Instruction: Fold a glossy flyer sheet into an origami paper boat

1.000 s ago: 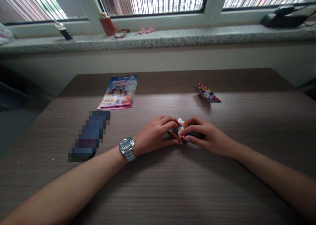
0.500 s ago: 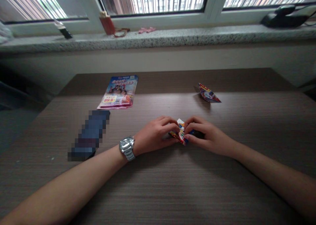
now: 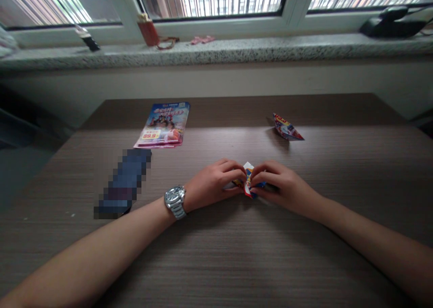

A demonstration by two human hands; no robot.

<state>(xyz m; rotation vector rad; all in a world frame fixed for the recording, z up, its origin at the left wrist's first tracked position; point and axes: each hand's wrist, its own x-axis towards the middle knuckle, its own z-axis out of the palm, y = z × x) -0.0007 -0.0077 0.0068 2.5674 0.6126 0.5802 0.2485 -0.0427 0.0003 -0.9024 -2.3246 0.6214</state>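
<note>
My left hand (image 3: 212, 183) and right hand (image 3: 283, 185) pinched a small folded wad of glossy multicoloured printed paper (image 3: 249, 179), and well beyond it a red cup (image 3: 149, 34) held something pale (image 3: 143, 17).

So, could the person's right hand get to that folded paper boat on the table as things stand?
Probably yes. The paper boat sits on the tabletop ahead of the right hand, with nothing showing between them. But that hand is pinching a folded paper piece, so it would likely need to let go first.
</note>
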